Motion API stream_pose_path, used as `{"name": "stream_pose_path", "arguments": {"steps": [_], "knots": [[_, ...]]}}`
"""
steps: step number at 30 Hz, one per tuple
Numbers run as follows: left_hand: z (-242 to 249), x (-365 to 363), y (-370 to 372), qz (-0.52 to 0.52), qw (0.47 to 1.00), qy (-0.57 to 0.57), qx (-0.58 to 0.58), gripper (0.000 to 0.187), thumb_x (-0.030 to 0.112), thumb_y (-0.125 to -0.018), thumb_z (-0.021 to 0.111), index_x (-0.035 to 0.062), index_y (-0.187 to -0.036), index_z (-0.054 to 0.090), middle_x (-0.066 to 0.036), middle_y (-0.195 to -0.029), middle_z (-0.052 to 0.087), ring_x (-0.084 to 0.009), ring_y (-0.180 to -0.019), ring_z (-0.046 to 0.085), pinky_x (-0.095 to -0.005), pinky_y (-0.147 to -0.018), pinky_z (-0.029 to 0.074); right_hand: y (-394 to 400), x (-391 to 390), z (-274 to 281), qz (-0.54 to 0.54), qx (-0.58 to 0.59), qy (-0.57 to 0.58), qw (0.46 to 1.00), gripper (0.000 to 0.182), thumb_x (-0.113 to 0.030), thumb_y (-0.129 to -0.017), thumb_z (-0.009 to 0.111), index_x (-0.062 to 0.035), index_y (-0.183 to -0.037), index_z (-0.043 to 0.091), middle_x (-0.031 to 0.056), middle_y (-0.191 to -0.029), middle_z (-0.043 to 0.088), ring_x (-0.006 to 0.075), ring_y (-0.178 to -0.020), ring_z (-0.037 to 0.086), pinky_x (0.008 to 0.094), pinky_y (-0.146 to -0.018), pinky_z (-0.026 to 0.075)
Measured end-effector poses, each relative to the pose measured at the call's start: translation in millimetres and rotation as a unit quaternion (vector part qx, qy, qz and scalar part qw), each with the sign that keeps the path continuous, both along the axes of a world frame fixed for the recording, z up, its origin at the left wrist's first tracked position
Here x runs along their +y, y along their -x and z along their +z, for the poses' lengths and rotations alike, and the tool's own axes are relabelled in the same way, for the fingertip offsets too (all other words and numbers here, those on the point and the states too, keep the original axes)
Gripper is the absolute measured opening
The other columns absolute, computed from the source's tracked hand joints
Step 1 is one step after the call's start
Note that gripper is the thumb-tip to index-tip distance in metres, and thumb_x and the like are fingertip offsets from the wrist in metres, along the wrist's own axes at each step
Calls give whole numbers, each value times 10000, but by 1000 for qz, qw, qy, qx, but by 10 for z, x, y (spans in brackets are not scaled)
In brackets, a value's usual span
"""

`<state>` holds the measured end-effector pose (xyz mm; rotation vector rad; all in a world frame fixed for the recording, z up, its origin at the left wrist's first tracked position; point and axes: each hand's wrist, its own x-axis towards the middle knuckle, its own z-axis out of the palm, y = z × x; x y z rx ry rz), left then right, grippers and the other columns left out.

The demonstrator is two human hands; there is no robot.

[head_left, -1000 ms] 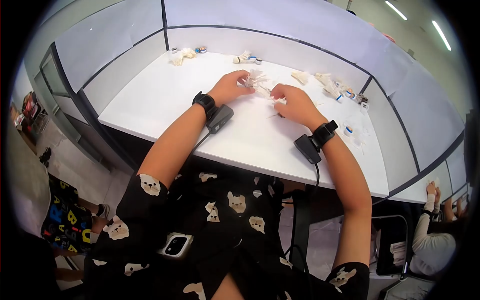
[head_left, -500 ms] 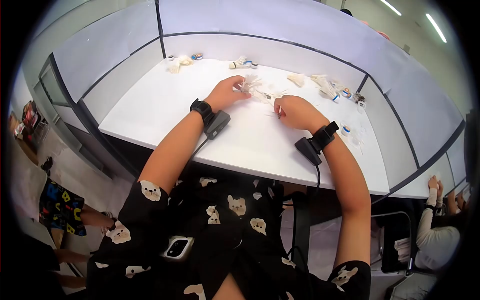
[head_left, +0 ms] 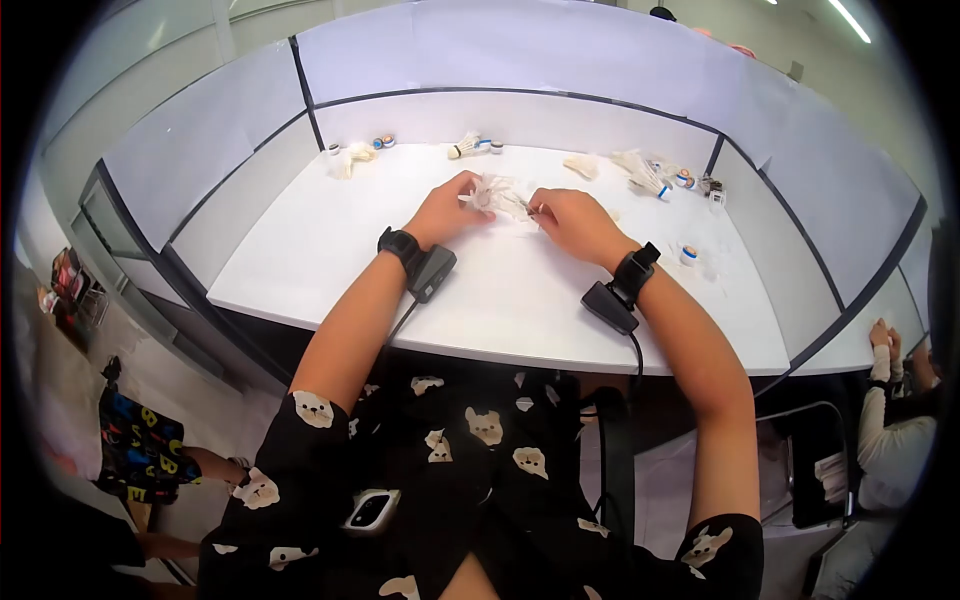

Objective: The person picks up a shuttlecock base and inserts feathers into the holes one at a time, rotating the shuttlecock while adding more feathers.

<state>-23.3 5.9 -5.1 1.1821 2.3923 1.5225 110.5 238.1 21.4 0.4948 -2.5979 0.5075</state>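
Observation:
Near the middle of the table, my left hand (head_left: 447,212) has its thumb and fingers curled round a whitish, feathery shuttlecock (head_left: 486,192), its loose feathers pointing right. My right hand (head_left: 580,226) is close by on the right, thumb and fingertips pinched at the feather ends. Something small and dark shows at those fingertips, too small to make out. Pale feather pieces (head_left: 515,196) lie between the two hands.
Along the back are white feather pieces (head_left: 352,160), another shuttlecock (head_left: 466,147), a feather bunch (head_left: 580,166) and a feather pile (head_left: 640,172) with small round rolls (head_left: 684,178). A blue-and-white roll (head_left: 688,254) sits at right. Low partitions (head_left: 520,105) enclose the table; another person's hands (head_left: 884,336) show far right.
My right hand has moved left and slightly up, closer to the shuttlecock in my left hand. The camera view has shifted a little. My left hand keeps its hold.

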Motion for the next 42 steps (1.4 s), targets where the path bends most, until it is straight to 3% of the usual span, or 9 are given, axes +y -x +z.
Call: {"name": "stream_pose_path", "arguments": {"steps": [4, 11, 14, 23, 26, 29, 32, 42], "knots": [[-2, 10, 5, -8, 1000, 3, 18, 487, 208, -813, 850, 77, -1220, 617, -64, -1150, 689, -189, -999, 672, -335, -914, 515, -9, -24, 4, -5, 64, -5, 998, 151, -136, -963, 620, -28, -990, 721, 153, -877, 712, 333, -819, 667, 421, -751, 516], [6, 24, -11, -4, 999, 40, 10, 449, 229, -815, 842, 63, -1190, 660, -70, -1163, 705, -193, -979, 661, -338, -921, 513, -66, -88, 97, -84, -6, 2, 996, 252, -281, -957, 607, -62, -879, 706, 158, -747, 683, 365, -759, 663, 479, -707, 508], [-29, 23, 22, -11, 997, 33, 62, 498, 238, -817, 837, 63, -1246, 654, -77, -1175, 705, -193, -972, 659, -337, -923, 513, -75, -90, 111, -73, -49, 37, 995, 248, -253, -941, 576, -52, -861, 698, 154, -767, 693, 357, -757, 661, 467, -704, 506], [41, 15, -53, 1, 999, 35, 16, 499, 247, -825, 827, 48, -1251, 661, -95, -1180, 700, -204, -1041, 643, -347, -938, 512, -32, -72, 83, -47, -87, 51, 994, 233, -248, -901, 585, -63, -824, 702, 126, -760, 698, 327, -727, 662, 440, -700, 510], [10, 20, -18, -12, 998, 34, 44, 511, 249, -823, 828, 45, -1260, 658, -101, -1173, 697, -209, -1047, 650, -352, -935, 514, 9, -47, 4, -34, -81, 52, 995, 243, -236, -908, 566, -43, -846, 700, 114, -703, 666, 285, -650, 620, 407, -647, 482], [47, 24, -54, -20, 998, 45, 45, 541, 259, -820, 833, 46, -1285, 655, -110, -1211, 693, -219, -1088, 647, -357, -954, 508, 0, -74, 25, -55, -110, 63, 990, 225, -238, -903, 585, -62, -828, 703, 121, -764, 703, 320, -729, 666, 429, -700, 516], [6, 38, -30, -24, 997, 48, 58, 489, 247, -850, 821, 83, -1285, 668, -49, -1222, 694, -173, -1111, 626, -339, -989, 488, -12, -78, 35, -47, -107, 64, 991, 224, -237, -906, 584, -61, -834, 704, 121, -765, 703, 319, -732, 668, 429, -702, 517], [44, 43, -57, -22, 995, 56, 76, 482, 243, -838, 831, 88, -1270, 684, -55, -1282, 682, -196, -1160, 622, -350, -1002, 485, -8, -68, 36, -55, -132, 65, 988, 227, -245, -904, 585, -63, -825, 695, 129, -786, 703, 322, -751, 665, 437, -712, 511]]}}
